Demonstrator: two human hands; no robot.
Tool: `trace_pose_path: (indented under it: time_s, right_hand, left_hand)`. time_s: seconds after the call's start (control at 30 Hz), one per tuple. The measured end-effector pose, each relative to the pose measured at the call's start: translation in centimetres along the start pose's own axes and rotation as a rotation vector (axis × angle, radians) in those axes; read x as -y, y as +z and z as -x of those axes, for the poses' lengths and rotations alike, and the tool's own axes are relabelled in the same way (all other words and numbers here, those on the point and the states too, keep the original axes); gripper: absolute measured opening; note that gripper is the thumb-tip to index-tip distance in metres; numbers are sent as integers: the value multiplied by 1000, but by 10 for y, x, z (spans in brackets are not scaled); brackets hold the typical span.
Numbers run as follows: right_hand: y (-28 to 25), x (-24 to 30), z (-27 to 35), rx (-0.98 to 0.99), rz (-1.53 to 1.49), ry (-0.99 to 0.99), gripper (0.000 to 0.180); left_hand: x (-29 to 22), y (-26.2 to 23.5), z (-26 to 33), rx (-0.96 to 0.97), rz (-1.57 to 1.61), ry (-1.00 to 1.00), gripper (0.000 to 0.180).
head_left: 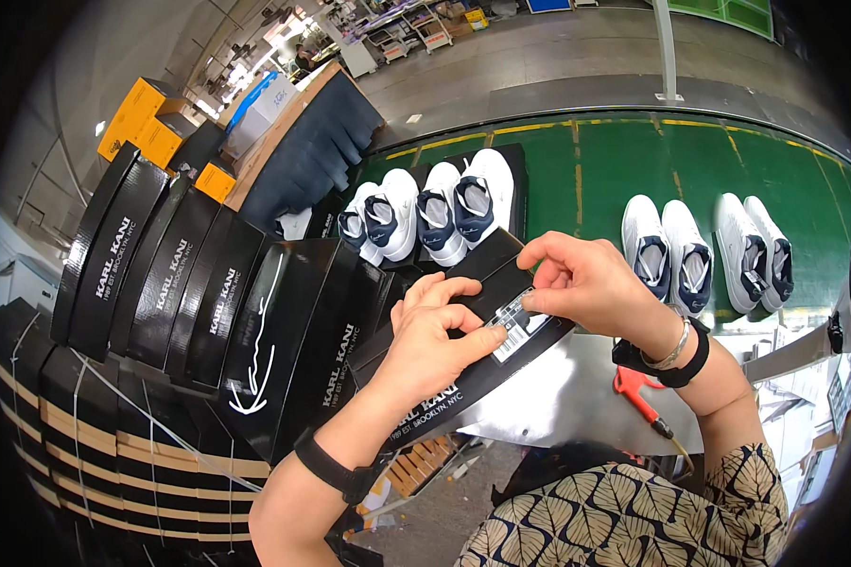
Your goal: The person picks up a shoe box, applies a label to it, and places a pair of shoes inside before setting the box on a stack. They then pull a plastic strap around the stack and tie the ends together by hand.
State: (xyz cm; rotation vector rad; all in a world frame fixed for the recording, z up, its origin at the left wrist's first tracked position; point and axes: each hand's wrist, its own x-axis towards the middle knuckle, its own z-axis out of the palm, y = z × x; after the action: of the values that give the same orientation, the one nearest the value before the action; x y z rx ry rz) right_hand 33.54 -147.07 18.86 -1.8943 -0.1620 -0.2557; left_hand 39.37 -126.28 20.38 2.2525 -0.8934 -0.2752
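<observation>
A black shoebox (pixel 473 386) lies tilted in front of me, with a white printed label (pixel 512 342) on its end panel. My left hand (pixel 435 331) rests over the box, fingers bent across its edge and thumb tip on the label's lower part. At the label's upper end is my right hand (pixel 591 283), its thumb on the label and its index finger against the box edge. The other right fingers are curled in. White sneakers with navy linings (pixel 397 213) stand in a dark open box just beyond.
Stacked black shoeboxes (pixel 175 274) rise at my left, above strapped cartons (pixel 76 444). On the green conveyor belt (pixel 605 170) stand two more pairs of white sneakers (pixel 686 255). A red air gun (pixel 638 392) lies by my right forearm on the metal table (pixel 529 416).
</observation>
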Motion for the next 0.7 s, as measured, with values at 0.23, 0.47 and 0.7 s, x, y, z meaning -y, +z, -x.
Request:
trace_pose_path:
  time_s: [0.23, 0.47, 0.7]
  right_hand:
    - [-4, -3, -1, 82, 103, 41, 29]
    - [-12, -1, 0, 135, 128, 66, 30]
    - [-1, -1, 11, -16, 567, -324, 40]
  left_hand:
    - [-4, 4, -3, 59, -161, -34, 28]
    - [-9, 6, -5, 66, -198, -27, 27]
    - [-15, 1, -7, 87, -385, 51, 31]
